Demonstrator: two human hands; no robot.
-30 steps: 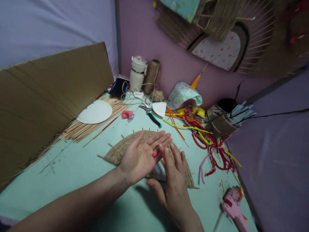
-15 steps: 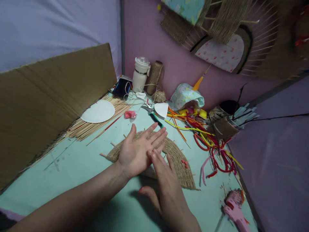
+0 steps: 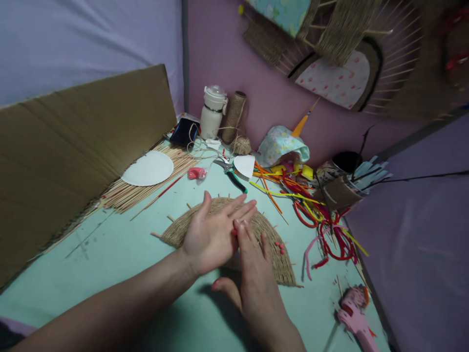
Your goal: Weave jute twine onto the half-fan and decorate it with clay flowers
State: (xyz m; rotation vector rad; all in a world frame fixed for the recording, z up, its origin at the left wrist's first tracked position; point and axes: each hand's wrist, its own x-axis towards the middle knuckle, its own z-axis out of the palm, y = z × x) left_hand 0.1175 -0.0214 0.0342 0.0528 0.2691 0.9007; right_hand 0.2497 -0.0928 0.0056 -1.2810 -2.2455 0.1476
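Observation:
My left hand (image 3: 214, 237) is palm up with its fingers stretched out, above a half-round woven twine piece (image 3: 176, 229) with stick ends around its rim. A small red lump (image 3: 234, 232) lies between its palm and the fingertips of my right hand (image 3: 252, 278), which rest on it. The right thumb stands apart from the other fingers. Several small red pieces (image 3: 280, 247) sit on the right side of the weave. Beyond the hands lies a pink-red lump in clear wrap (image 3: 197, 173).
Behind are green-handled pruners (image 3: 235, 181), a white bottle (image 3: 213, 115), a twine spool (image 3: 234, 117) and thin sticks (image 3: 183, 159). Coloured pipe cleaners (image 3: 269, 193) and red-handled scissors (image 3: 304, 215) lie right. A pink glue gun (image 3: 355, 320) is at lower right. Cardboard (image 3: 84, 156) stands left.
Both hands have shifted slightly; the left fingers have lowered a little. The small red lump between the palm and right fingertips now shows.

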